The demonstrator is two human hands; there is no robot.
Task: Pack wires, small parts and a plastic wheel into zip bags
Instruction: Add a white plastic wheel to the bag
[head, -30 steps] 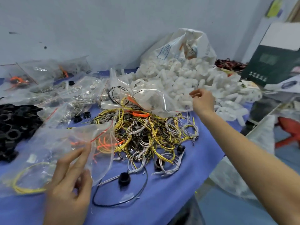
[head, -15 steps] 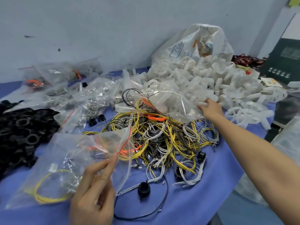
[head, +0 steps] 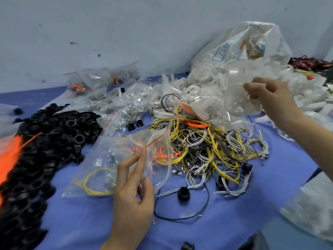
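Above the white wheel pile [head: 207, 83], our right hand [head: 266, 98] is pinching a translucent plastic wheel [head: 239, 91] in midair. Our left hand [head: 133, 192] is gripping the mouth of a zip bag [head: 108, 159] holding yellow wire, beside the wire tangle [head: 207, 150] on the blue tabletop [head: 234, 222].

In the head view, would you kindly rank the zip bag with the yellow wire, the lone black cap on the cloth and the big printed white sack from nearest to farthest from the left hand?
1. zip bag with the yellow wire: pinched by the left hand.
2. lone black cap: just right of it on the cloth.
3. printed white sack: far back right, by the wall.
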